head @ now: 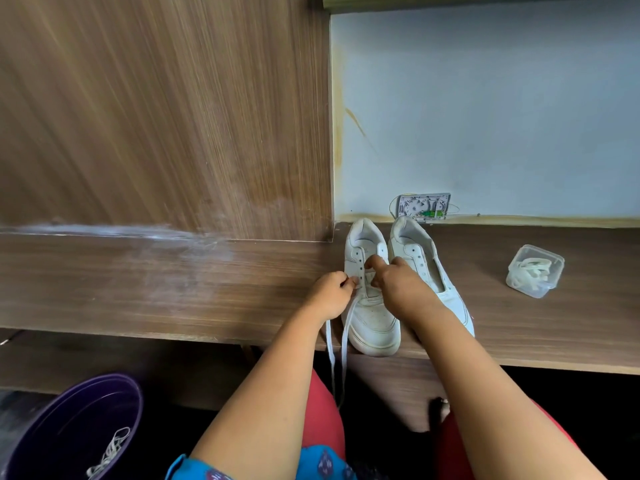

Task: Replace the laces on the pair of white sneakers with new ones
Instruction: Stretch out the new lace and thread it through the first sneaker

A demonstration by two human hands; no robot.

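Two white sneakers stand side by side on the wooden desk, toes toward me. The left sneaker (pixel 372 313) has a white lace (pixel 343 344) through its lowest eyelets, both ends hanging over the desk edge. My left hand (pixel 329 294) pinches the lace at the shoe's left eyelet row. Over the tongue, my right hand (pixel 394 285) curls its fingers at the right eyelet row; what it holds is hidden. The right sneaker (pixel 436 271) has bare eyelets and is partly covered by my right forearm.
A clear plastic box (pixel 535 271) with white laces sits on the desk to the right. A purple bin (pixel 41 434) with old laces stands on the floor at lower left. A wooden panel rises behind the desk, and a small wall fixture (pixel 424 206) lies behind the shoes.
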